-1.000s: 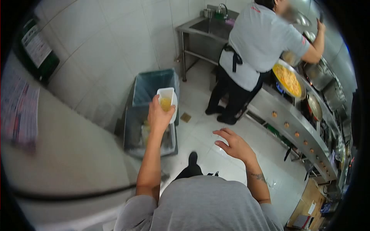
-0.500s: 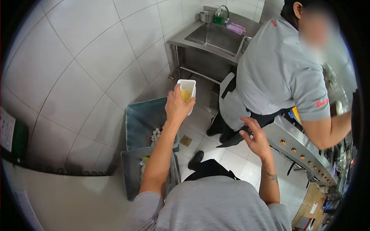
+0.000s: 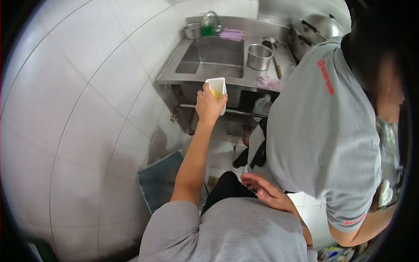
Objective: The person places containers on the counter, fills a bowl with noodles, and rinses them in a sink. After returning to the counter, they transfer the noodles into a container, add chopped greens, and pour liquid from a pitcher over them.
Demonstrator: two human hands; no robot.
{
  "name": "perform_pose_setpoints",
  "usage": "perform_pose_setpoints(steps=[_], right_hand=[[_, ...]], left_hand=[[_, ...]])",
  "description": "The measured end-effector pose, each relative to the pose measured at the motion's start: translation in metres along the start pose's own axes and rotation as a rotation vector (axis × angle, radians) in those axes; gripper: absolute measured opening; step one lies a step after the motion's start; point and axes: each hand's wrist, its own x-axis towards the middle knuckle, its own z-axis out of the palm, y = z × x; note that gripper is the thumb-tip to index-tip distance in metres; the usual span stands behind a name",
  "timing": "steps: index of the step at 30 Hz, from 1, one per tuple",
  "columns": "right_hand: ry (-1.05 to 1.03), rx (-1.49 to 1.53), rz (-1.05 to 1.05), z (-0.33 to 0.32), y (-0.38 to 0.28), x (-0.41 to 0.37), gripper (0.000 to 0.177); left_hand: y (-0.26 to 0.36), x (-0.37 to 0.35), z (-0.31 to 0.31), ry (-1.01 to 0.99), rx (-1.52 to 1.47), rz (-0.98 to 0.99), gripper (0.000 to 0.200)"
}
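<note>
The left hand [image 3: 209,107] is clamped on a white, rectangular plastic container [image 3: 216,84] with yellow contents [image 3: 216,94], out before the stainless-steel sink [image 3: 209,54]; the right hand [image 3: 271,195] hangs free, fingers slightly apart; a level, steady hold should prevent spills beside the grey-shirted co-worker [image 3: 318,126].

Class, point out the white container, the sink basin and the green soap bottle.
White container [image 3: 223,102]: head view, outer side.
Sink basin [image 3: 211,56]: head view, inner wall.
Green soap bottle [image 3: 207,29]: head view, body.
</note>
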Motion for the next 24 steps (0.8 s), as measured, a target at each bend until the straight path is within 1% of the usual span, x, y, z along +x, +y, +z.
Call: perform_pose_setpoints(steps=[3, 4, 5, 7, 8, 10, 13, 16, 17, 19, 22, 23, 24], right_hand=[[0.149, 0.111, 0.005, 0.001, -0.001, 0.002, 0.061], [0.220, 0.084, 0.030, 0.003, -0.005, 0.003, 0.064], [0.295, 0.077, 0.047, 0.009, -0.001, 0.004, 0.064], [0.437, 0.065, 0.078, 0.010, 0.000, 0.016, 0.064], [0.500, 0.120, 0.073, 0.010, 0.001, 0.023, 0.062], [0.519, 0.144, 0.067, 0.006, 0.003, 0.035, 0.059], [0.554, 0.144, 0.110, 0.000, 0.009, 0.047, 0.053], [0.615, 0.134, 0.206, -0.007, 0.010, 0.051, 0.052], [0.615, 0.136, 0.199, -0.012, 0.011, 0.049, 0.052], [0.615, 0.141, 0.178, -0.020, 0.013, 0.045, 0.052], [0.727, 0.192, 0.162, -0.043, 0.021, 0.049, 0.047], [0.760, 0.210, 0.161, -0.052, 0.025, 0.053, 0.045], [0.842, 0.289, 0.158, -0.059, 0.022, 0.063, 0.041]], left_hand=[[0.022, 0.044, 0.034, 0.076, -0.040, 0.160, 0.076], [0.036, 0.054, 0.034, 0.000, -0.046, 0.132, 0.076], [0.039, 0.064, 0.042, 0.018, -0.054, 0.167, 0.075], [0.048, 0.085, 0.055, -0.038, -0.086, 0.183, 0.075], [0.051, 0.092, 0.062, -0.065, -0.099, 0.209, 0.075], [0.057, 0.104, 0.066, -0.094, -0.132, 0.250, 0.076], [0.058, 0.109, 0.062, -0.217, -0.111, 0.174, 0.082], [0.035, 0.104, 0.076, -0.173, -0.108, 0.195, 0.079], [0.028, 0.104, 0.081, -0.148, -0.105, 0.207, 0.077], [0.018, 0.109, 0.083, -0.165, -0.073, 0.171, 0.076], [0.012, 0.125, 0.085, -0.156, -0.025, 0.139, 0.077], [0.011, 0.133, 0.085, -0.180, -0.027, 0.123, 0.078], [0.012, 0.143, 0.083, -0.204, -0.028, 0.109, 0.080]])
